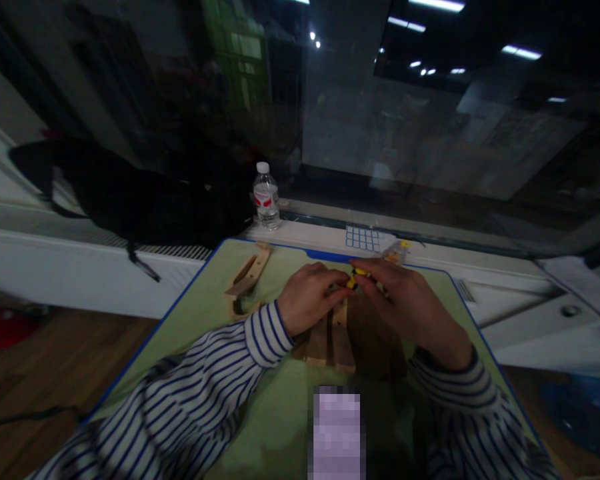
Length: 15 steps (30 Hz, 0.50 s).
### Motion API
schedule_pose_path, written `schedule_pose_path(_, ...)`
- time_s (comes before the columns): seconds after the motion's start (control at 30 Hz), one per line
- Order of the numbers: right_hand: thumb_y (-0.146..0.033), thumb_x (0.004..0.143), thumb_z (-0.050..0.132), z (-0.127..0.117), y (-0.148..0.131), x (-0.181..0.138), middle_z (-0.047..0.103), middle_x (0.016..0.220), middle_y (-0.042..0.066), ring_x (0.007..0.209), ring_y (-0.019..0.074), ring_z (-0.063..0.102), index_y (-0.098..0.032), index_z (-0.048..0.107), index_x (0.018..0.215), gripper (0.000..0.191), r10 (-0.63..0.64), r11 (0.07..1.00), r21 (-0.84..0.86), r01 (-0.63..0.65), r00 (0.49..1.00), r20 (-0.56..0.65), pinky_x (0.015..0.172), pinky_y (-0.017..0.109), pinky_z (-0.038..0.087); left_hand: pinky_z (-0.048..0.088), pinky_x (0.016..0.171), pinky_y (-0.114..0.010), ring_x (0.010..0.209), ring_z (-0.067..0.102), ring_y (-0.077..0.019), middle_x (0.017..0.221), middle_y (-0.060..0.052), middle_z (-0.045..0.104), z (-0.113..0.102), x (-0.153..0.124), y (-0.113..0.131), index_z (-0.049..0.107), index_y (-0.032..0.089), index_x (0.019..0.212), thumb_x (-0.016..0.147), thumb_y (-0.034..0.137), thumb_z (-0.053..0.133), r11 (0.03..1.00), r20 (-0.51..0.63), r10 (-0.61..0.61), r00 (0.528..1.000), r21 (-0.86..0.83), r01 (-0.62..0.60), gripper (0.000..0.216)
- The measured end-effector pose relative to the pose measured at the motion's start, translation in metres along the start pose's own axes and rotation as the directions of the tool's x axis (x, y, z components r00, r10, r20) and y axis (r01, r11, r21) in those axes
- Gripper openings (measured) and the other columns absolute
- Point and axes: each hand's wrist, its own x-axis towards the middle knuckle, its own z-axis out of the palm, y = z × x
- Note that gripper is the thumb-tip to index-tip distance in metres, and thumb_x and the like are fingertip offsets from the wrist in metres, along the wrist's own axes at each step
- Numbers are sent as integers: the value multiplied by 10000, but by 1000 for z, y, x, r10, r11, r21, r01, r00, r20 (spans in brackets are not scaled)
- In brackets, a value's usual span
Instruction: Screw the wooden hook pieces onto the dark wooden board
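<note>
My left hand [307, 297] and my right hand [405, 297] meet over the middle of the table. Pinched between their fingertips is a small yellow-and-black piece [351, 283]; its exact kind is too small to make out. Right below the hands lie pale wooden pieces [344, 347] with drilled holes, partly covered by my left hand. A brown flat board or sheet [377, 340] lies beside them, under my right hand. To the left rests a group of joined wooden parts [250, 275], with holes along one bar.
The green tabletop [190, 353] has a blue edge. On the sill behind stand a water bottle [267, 200], a blue-gridded sheet [363, 238] and a clear bag of small parts [395, 253]. A black bag [130, 193] lies left. A pixelated pale rectangle [337, 433] is at the near edge.
</note>
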Motion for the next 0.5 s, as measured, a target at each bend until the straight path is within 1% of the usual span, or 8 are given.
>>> schedule_pose_path(0.23,-315,920,458,3,1,0,684,1075,77,977,217,644,-185,580,1149,290,29,997,-70,-32,999,-39,850,384,517,431,772,-310,830,598,-186,850,-43,677,1,1,-2,643,197,1043,923,310,465,995,63,94,994,15,-95,243)
schedule_pose_path(0.5,-346,916,472,4,1,1,692,1020,90,916,217,658,-176,599,1109,286,27,993,-114,-35,997,-67,813,380,527,432,754,-301,822,591,-180,850,-39,665,3,2,-6,632,194,1055,922,275,466,991,60,131,990,-5,-131,228)
